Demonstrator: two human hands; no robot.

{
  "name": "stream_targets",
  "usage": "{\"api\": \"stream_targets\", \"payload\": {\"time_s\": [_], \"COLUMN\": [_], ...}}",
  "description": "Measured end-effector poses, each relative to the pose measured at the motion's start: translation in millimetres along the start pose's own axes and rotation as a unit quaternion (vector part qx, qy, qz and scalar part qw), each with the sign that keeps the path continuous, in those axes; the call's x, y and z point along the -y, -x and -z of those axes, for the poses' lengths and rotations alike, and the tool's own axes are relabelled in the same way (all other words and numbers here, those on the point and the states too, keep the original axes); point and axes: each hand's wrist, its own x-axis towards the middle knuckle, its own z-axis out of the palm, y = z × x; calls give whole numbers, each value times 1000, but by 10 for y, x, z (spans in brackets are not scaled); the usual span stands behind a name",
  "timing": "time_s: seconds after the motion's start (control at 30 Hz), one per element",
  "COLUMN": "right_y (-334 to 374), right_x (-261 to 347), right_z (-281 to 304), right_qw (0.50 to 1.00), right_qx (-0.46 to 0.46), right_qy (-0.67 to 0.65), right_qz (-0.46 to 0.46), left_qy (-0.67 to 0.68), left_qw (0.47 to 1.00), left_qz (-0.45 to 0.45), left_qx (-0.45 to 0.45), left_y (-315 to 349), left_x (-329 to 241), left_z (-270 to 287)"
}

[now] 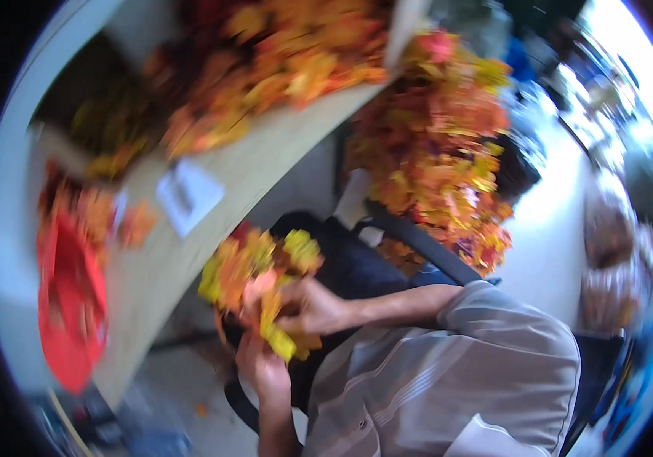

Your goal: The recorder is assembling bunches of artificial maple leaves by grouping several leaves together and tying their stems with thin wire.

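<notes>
A bunch of artificial maple leaves (236, 276) in yellow, orange and pink is held over my lap, beside the table edge. From below, my left hand (262, 367) closes on the lower part of the bunch. My right hand (315, 306) reaches in from the right, its fingers bent and pressed together on the leaves. Its fingertips are partly covered by a yellow leaf, and motion blurs the picture. Whether a stem lies between the fingers cannot be made out.
On the table (216, 171) are a heap of orange and yellow leaves (296, 57), a white paper tag (188, 196) and a red pouch-like container (72, 305). A thick hanging mass of leaves (441, 145) stands beyond a dark chair armrest (418, 236). Filled plastic bags (608, 259) line the right.
</notes>
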Motion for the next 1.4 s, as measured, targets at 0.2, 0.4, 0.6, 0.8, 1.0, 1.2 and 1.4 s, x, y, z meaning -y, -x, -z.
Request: {"api": "stream_targets", "payload": {"time_s": [0.2,0.4,0.6,0.8,1.0,1.2,1.4], "right_y": [123,153,99,53,32,57,41], "right_x": [-95,-39,-157,21,-36,-129,-172], "right_z": [30,0,-6,6,-9,-4,-16], "right_qw": [996,997,997,997,985,978,981], "right_qx": [-30,-24,-41,-3,40,12,3], "right_qy": [47,56,26,-62,-139,-172,-173], "right_qz": [64,49,56,-34,-99,-115,-85], "left_qy": [-243,-393,-56,44,76,56,69], "left_qw": [950,866,993,997,996,997,997], "left_qz": [-178,-294,-21,20,37,41,36], "left_qx": [84,98,103,57,-1,-15,-4], "left_y": [108,143,80,32,90,109,112], "left_x": [61,81,39,33,-21,-85,-110], "left_z": [8,89,-1,41,50,-11,9]}}
